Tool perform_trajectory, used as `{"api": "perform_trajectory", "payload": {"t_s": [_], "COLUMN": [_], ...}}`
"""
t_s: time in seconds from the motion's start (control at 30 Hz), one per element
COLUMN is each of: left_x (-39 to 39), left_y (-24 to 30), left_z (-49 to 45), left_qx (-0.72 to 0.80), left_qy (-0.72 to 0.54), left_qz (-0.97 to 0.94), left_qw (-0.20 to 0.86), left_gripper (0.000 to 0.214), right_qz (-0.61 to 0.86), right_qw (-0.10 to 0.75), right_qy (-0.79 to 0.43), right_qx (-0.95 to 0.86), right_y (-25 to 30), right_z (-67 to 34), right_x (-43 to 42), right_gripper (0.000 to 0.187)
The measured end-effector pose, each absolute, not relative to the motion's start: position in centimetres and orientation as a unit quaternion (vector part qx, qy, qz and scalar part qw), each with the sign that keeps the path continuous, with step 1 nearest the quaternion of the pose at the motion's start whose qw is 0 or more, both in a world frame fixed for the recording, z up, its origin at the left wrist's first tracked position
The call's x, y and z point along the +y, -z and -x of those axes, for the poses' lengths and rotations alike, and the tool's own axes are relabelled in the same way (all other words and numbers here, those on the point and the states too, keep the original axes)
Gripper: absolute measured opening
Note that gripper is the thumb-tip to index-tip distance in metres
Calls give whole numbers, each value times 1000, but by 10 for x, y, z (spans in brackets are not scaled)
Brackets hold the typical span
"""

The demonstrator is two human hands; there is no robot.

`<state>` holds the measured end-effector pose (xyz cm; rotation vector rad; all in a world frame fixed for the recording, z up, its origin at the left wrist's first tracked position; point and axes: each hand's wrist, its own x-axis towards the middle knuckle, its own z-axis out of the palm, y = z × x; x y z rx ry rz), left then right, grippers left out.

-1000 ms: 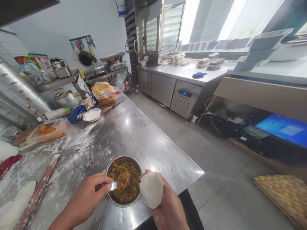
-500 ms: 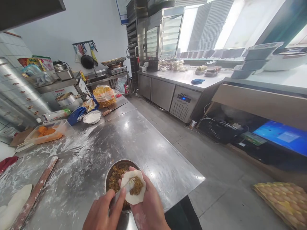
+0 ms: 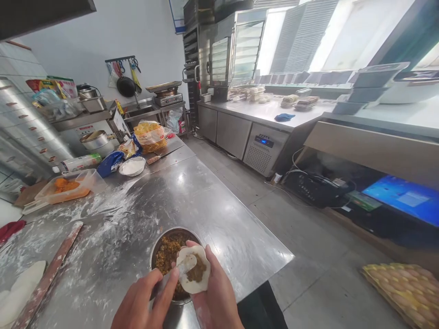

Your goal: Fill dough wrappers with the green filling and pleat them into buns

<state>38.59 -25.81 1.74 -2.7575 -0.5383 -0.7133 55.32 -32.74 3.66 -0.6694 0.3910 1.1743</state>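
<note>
My right hand [image 3: 216, 297] cups a round white dough wrapper [image 3: 194, 272] over a steel bowl [image 3: 174, 230]. A dark mound of filling [image 3: 198, 270] sits on the wrapper. My left hand [image 3: 144, 301] grips a small metal spatula [image 3: 171, 276], and its flat tip rests on the wrapper beside the filling. The bowl holds more brown-green crumbly filling [image 3: 165, 258], partly hidden by both hands. Flour-dusted steel tabletop [image 3: 212, 205] lies under everything.
A wooden rolling pin [image 3: 48, 276] and pale dough pieces [image 3: 20, 288] lie at the left. Farther along the table are a plastic box of orange food [image 3: 65, 187], a plate of flour [image 3: 132, 166] and packets. Steel counters, a steamer cabinet and a woven mat surround the tiled floor.
The wrapper has moved from beside the bowl to over it and now carries filling. My left hand has moved over the wrapper with the spatula. The view has tilted slightly.
</note>
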Motion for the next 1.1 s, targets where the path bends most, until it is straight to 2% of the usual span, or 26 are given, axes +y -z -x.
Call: {"api": "perform_trajectory", "payload": {"t_s": [0.1, 0.23, 0.33, 0.43, 0.57, 0.77, 1.0, 1.1], "left_x": [-253, -244, -237, -234, -240, -237, -196, -182], "left_y": [-18, -31, -45, -54, -57, -66, -64, -64], "left_z": [-385, -378, -381, -390, -398, -401, -400, -395], "left_qx": [-146, -234, -312, -339, -316, -331, -353, -368], "left_qy": [220, 169, 24, -117, -193, -211, -159, -153], "left_qz": [960, 955, 947, 930, 928, 917, 865, 837], "left_qw": [91, 66, 73, 84, 39, -71, -318, -376], "left_gripper": [58, 51, 42, 45, 44, 37, 26, 25], "right_qz": [292, 324, 332, 343, 359, 353, 372, 376], "right_qw": [757, 751, 755, 752, 738, 738, 728, 737], "right_qy": [-554, -543, -539, -535, -528, -529, -524, -506], "right_qx": [186, 192, 170, 175, 219, 226, 239, 241], "right_y": [-38, -49, -52, -44, -21, 0, -7, -18], "right_z": [-559, -583, -601, -606, -595, -580, -585, -590], "right_x": [-331, -346, -359, -367, -374, -377, -378, -375], "right_gripper": [50, 43, 42, 35, 28, 33, 39, 36]}}
